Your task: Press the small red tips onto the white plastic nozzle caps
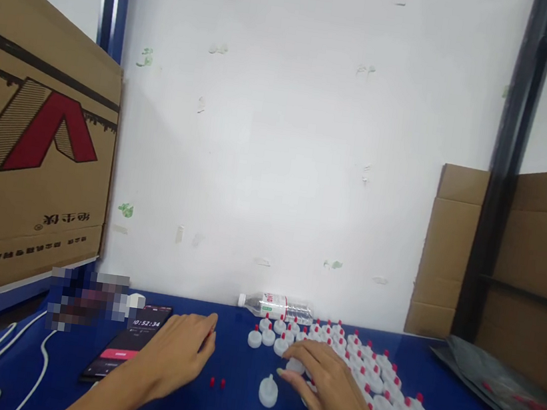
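Observation:
My left hand [178,352] lies flat on the blue table [233,361], fingers stretched out, holding nothing, just right of a black phone [127,344]. My right hand [325,386] reaches over a spread of several white caps with red tips [380,387]; its fingertips touch one white cap [294,366], and whether they grip it is unclear. Two small red tips [216,382] lie loose between the hands. Two white caps without red tips [268,391] sit near the front.
A clear plastic water bottle [277,306] lies on its side by the white wall. A big cardboard box [28,152] stands at the left, more cardboard [449,248] at the right. White cables [8,345] trail at the left. Dark plastic bags [506,390] lie at the right.

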Demonstrator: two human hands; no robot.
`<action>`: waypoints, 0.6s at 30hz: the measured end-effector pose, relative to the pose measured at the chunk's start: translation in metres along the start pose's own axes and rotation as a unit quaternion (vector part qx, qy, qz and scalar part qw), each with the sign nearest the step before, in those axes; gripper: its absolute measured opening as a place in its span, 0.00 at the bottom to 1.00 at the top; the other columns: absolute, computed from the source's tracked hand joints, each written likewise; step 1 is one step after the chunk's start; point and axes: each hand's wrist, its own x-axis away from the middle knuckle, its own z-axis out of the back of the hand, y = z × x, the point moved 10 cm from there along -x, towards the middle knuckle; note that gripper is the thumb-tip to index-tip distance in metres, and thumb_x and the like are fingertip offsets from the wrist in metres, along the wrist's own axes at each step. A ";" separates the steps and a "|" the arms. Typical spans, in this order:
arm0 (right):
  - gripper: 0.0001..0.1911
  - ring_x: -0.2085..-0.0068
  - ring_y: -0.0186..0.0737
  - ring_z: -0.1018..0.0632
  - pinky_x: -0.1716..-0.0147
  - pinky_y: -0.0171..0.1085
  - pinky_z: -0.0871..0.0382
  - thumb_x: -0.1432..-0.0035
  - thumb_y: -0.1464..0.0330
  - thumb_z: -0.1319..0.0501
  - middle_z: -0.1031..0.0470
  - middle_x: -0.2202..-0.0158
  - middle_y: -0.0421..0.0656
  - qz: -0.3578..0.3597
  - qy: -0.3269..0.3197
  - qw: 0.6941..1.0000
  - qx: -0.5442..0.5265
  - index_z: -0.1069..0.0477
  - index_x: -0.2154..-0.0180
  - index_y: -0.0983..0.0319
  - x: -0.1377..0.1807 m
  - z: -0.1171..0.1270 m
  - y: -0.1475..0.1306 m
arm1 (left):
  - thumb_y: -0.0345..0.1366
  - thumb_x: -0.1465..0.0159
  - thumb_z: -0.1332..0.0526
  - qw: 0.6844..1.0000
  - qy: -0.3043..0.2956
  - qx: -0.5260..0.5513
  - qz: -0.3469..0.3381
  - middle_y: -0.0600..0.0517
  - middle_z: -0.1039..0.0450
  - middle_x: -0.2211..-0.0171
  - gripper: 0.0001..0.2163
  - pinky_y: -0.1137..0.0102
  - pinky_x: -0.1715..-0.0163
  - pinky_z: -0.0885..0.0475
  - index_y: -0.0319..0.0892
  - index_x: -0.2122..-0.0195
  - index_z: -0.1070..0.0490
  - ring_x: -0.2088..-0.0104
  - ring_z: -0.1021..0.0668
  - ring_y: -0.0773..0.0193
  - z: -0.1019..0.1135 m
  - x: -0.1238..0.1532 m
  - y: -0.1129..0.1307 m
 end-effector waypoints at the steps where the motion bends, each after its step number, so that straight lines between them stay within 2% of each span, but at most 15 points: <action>1: 0.12 0.51 0.43 0.20 0.49 0.42 0.26 0.26 0.62 0.46 0.20 0.52 0.44 -0.007 -0.007 1.000 0.004 0.26 0.50 0.56 0.000 -0.001 0.000 | 0.33 0.28 0.54 1.000 -0.004 -0.006 0.000 0.44 0.22 0.64 0.12 0.59 0.63 0.36 0.44 0.64 0.33 0.63 0.21 0.49 -0.002 -0.001 -0.004; 4: 0.17 0.46 0.44 0.22 0.42 0.46 0.30 0.25 0.64 0.51 0.21 0.47 0.44 -0.011 -0.033 0.999 0.009 0.26 0.45 0.56 0.000 -0.004 -0.002 | 0.32 0.31 0.50 0.999 -0.025 -0.018 -0.012 0.43 0.21 0.61 0.10 0.59 0.62 0.35 0.43 0.62 0.29 0.60 0.20 0.47 -0.008 -0.002 -0.012; 7: 0.19 0.42 0.45 0.23 0.35 0.50 0.39 0.24 0.64 0.51 0.22 0.43 0.42 -0.007 -0.078 0.997 0.004 0.27 0.42 0.55 0.002 -0.013 -0.004 | 0.33 0.34 0.43 0.998 -0.055 -0.014 -0.033 0.47 0.21 0.60 0.07 0.63 0.63 0.33 0.46 0.64 0.25 0.60 0.19 0.50 -0.015 0.000 -0.015; 10: 0.19 0.41 0.42 0.23 0.32 0.48 0.44 0.24 0.64 0.52 0.22 0.42 0.40 0.005 -0.118 0.993 -0.020 0.28 0.40 0.53 0.005 -0.021 -0.008 | 0.32 0.35 0.39 0.997 -0.072 -0.020 -0.034 0.48 0.20 0.59 0.06 0.65 0.62 0.32 0.46 0.64 0.22 0.58 0.19 0.51 -0.020 0.001 -0.017; 14: 0.19 0.41 0.39 0.23 0.31 0.45 0.47 0.24 0.66 0.53 0.22 0.43 0.38 0.016 -0.114 0.993 -0.031 0.28 0.42 0.51 0.003 -0.016 -0.013 | 0.31 0.32 0.43 0.995 -0.080 -0.048 -0.024 0.43 0.19 0.62 0.10 0.62 0.62 0.32 0.42 0.67 0.23 0.59 0.18 0.47 -0.025 0.002 -0.017; 18: 0.16 0.50 0.39 0.21 0.31 0.51 0.52 0.24 0.67 0.53 0.20 0.52 0.38 -0.017 -0.072 0.997 0.006 0.27 0.51 0.54 -0.004 -0.003 -0.005 | 0.36 0.26 0.52 0.994 -0.080 -0.060 -0.034 0.39 0.20 0.61 0.18 0.57 0.60 0.31 0.41 0.63 0.24 0.57 0.19 0.42 -0.025 0.003 -0.009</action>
